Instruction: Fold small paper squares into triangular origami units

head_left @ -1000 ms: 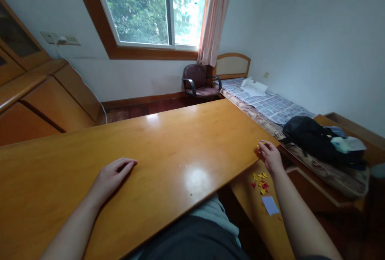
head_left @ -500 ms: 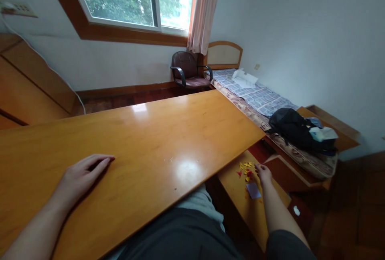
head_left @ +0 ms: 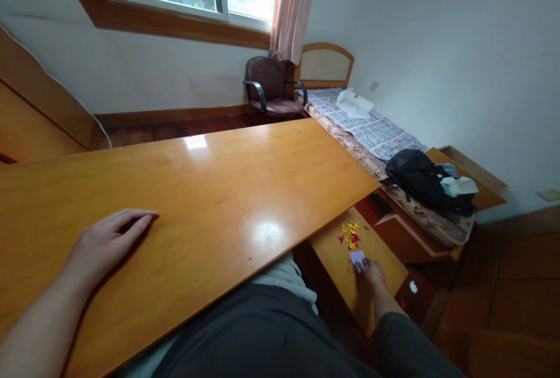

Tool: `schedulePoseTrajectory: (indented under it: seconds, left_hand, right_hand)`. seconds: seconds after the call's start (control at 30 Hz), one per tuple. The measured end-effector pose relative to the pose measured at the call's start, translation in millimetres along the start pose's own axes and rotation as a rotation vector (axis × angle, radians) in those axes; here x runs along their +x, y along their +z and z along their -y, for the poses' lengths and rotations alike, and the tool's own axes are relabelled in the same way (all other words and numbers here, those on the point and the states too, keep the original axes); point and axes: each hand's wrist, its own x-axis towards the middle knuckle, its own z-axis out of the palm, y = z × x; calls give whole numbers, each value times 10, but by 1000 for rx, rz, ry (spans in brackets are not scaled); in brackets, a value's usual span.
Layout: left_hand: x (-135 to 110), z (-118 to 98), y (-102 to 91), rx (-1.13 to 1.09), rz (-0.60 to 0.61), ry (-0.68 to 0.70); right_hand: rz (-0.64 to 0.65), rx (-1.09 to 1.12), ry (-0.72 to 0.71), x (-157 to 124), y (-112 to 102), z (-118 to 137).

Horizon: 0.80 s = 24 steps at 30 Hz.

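Observation:
My left hand (head_left: pixel 111 238) lies on the glossy wooden table (head_left: pixel 219 191), its fingers stretched forward and the thumb slightly apart. It holds nothing. Down on the lower wooden surface (head_left: pixel 336 255) at the right, my right hand (head_left: pixel 373 273) has its fingertips at the right and lower edges of a small purple square of paper (head_left: pixel 356 256). Whether that is a single sheet or a stack is too small to tell. Just beyond it sits a loose cluster of small folded yellow paper pieces (head_left: pixel 350 229) and red paper pieces (head_left: pixel 355 239).
A bed (head_left: pixel 367 133) stands along the right wall, with a black backpack (head_left: pixel 413 174) on its near end. At its head is a maroon armchair (head_left: pixel 271 86). A crumpled white scrap (head_left: pixel 413 287) lies on the floor by the lower surface.
My right hand has moved from beside the folded pieces back toward me, onto the purple paper. My left hand rests as before. The whole view has shifted slightly.

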Motion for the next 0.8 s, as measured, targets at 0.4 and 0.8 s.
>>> schedulePoseTrajectory:
  seconds: [0.4, 0.8]
  left_hand:
    - [1, 44, 4, -1, -2, 22]
    - [-3, 39, 3, 2, -5, 38]
  right_hand:
    - [60, -245, -97, -340, 221, 78]
    - [120, -236, -110, -305, 130, 184]
